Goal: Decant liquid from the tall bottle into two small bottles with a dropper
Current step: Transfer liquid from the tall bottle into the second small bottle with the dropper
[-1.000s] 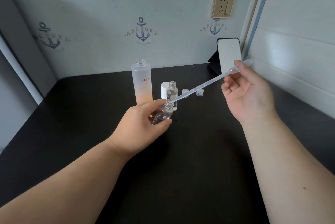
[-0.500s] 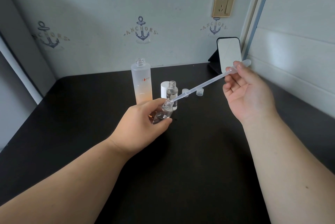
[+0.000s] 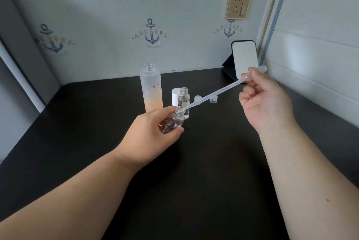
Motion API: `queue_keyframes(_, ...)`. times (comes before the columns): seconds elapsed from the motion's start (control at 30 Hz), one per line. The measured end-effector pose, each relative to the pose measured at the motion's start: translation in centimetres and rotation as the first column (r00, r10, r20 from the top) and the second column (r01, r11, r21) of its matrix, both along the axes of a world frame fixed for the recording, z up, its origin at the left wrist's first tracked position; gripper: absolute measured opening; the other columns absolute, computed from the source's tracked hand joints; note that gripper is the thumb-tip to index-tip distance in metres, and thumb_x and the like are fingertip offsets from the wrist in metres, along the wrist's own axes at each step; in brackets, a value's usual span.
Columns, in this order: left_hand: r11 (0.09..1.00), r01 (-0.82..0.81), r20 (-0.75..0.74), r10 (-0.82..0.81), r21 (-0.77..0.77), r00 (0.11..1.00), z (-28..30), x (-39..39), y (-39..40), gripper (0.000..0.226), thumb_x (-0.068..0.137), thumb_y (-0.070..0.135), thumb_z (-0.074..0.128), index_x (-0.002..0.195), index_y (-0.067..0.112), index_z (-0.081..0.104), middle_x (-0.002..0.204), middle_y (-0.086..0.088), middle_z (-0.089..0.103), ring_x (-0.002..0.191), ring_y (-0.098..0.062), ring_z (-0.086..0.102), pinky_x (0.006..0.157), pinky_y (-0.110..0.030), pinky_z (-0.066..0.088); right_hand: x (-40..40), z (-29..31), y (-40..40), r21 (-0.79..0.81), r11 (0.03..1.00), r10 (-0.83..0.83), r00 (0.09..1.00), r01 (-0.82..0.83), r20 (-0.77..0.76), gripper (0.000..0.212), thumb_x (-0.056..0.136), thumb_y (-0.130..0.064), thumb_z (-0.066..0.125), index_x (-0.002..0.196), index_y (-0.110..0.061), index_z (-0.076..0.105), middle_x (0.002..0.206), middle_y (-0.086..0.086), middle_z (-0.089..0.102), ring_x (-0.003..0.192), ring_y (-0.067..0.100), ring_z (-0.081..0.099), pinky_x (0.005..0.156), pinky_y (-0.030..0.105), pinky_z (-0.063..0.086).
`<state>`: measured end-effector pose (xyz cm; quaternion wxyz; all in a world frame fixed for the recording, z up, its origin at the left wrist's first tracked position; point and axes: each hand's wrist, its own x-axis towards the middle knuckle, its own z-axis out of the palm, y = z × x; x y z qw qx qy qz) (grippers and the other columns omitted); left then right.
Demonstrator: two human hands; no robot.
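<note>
My left hand (image 3: 149,132) grips a small clear bottle (image 3: 173,122), tilted with its open neck pointing up and to the right. A long translucent dropper (image 3: 215,93) runs from that neck up to my right hand (image 3: 266,101), which pinches its bulb between thumb and fingers. The dropper's tip sits in the tilted bottle's mouth. Behind my left hand stands the tall frosted bottle (image 3: 151,88), uncapped, with orange liquid in its lower part. The second small clear bottle (image 3: 184,101) stands upright and open beside it.
A white cap (image 3: 175,95) stands behind the second small bottle. Two small clear caps (image 3: 197,98) (image 3: 213,100) lie on the black table (image 3: 194,171). A small mirror (image 3: 245,57) on a stand leans at the back right, near the wall corner.
My right hand has drifted slightly left and down with the dropper bulb. The left hand and the tilted bottle have stayed in place.
</note>
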<state>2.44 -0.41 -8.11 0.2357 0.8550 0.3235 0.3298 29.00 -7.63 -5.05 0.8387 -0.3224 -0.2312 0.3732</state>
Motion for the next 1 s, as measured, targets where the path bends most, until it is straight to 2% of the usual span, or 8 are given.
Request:
queue_keyframes(0.17,1.0,-0.007,-0.011,0.007,0.001,1.0,0.0,-0.08,0.05,0.049,0.086,0.041,0.074,0.133,0.031,0.062,0.114,0.017,0.067,0.105,0.0,0.063,0.092,-0.013,0.048,0.02,-0.06,0.03,-0.007,1.0,-0.019,1.0,0.019,0.001,0.015,0.093,-0.007,0.066,0.084,-0.011,0.077,0.079,0.005,0.069,0.053,0.008,0.047,0.056,0.017,0.038)
queue_keyframes(0.27,1.0,-0.002,-0.003,0.002,-0.002,1.0,0.05,-0.04,0.04,0.046,0.085,0.039,0.075,0.129,0.032,0.064,0.111,0.02,0.068,0.102,0.003,0.063,0.087,-0.007,0.047,0.08,-0.05,0.04,-0.004,0.999,-0.045,0.999,0.045,-0.003,0.011,0.092,-0.005,0.068,0.085,-0.009,0.075,0.079,0.006,0.068,0.056,0.008,0.052,0.056,0.017,0.039)
queue_keyframes(0.37,1.0,0.012,0.005,-0.012,-0.015,1.0,-0.02,-0.03,0.1,0.044,0.084,0.04,0.075,0.126,0.032,0.065,0.107,0.022,0.069,0.1,0.005,0.064,0.086,-0.007,0.049,0.0,-0.03,0.04,-0.004,0.998,-0.056,0.998,0.056,-0.016,0.011,0.092,-0.006,0.069,0.085,-0.01,0.077,0.081,0.007,0.069,0.06,0.009,0.057,0.058,0.018,0.042)
queue_keyframes(0.43,0.999,0.01,0.014,-0.01,-0.03,1.0,-0.15,-0.04,0.2,0.044,0.082,0.04,0.077,0.124,0.032,0.066,0.104,0.022,0.069,0.098,0.004,0.065,0.086,-0.01,0.051,-0.08,0.0,-0.01,-0.018,0.998,-0.059,0.997,0.058,-0.042,0.013,0.091,-0.009,0.071,0.082,-0.012,0.08,0.081,0.006,0.072,0.061,0.012,0.059,0.059,0.019,0.046)
queue_keyframes(0.57,0.992,0.022,0.04,-0.017,-0.125,0.999,-0.49,0.03,0.47,0.045,0.08,0.036,0.083,0.121,0.03,0.065,0.101,0.016,0.073,0.095,0.0,0.07,0.09,-0.027,0.058,-0.17,0.12,-0.13,-0.03,0.999,-0.035,0.996,0.032,-0.083,0.015,0.088,-0.014,0.073,0.076,-0.014,0.082,0.085,0.005,0.075,0.066,0.014,0.065,0.061,0.021,0.05)
queue_keyframes(0.77,0.978,0.063,0.07,-0.05,-0.199,0.996,-0.73,0.0,0.62,0.052,0.076,0.039,0.085,0.122,0.031,0.063,0.106,0.015,0.074,0.098,0.003,0.07,0.093,-0.025,0.057,-0.36,0.2,-0.22,-0.018,1.0,-0.021,0.99,0.018,-0.138,0.016,0.088,-0.012,0.073,0.075,-0.012,0.081,0.086,0.007,0.075,0.067,0.015,0.067,0.063,0.023,0.052)
queue_keyframes(0.9,0.978,0.092,0.205,-0.053,-0.187,0.977,-0.54,-0.33,0.4,0.045,0.081,0.044,0.081,0.12,0.029,0.064,0.1,0.013,0.073,0.097,-0.007,0.071,0.086,-0.032,0.06,-0.46,0.27,-0.21,-0.025,0.999,-0.04,0.984,0.036,-0.173,0.011,0.089,-0.01,0.072,0.08,-0.008,0.079,0.085,0.008,0.074,0.068,0.017,0.067,0.062,0.023,0.052)
queue_keyframes(1.0,0.993,-0.012,0.41,0.061,-0.121,0.91,-0.24,-0.76,0.29,0.03,0.086,0.048,0.062,0.111,0.031,0.064,0.096,0.009,0.071,0.088,-0.015,0.071,0.073,-0.035,0.06,-0.44,0.24,-0.18,-0.023,0.998,-0.056,0.975,0.052,-0.216,0.004,0.089,-0.009,0.072,0.092,-0.005,0.074,0.084,0.008,0.073,0.067,0.017,0.068,0.06,0.024,0.052)
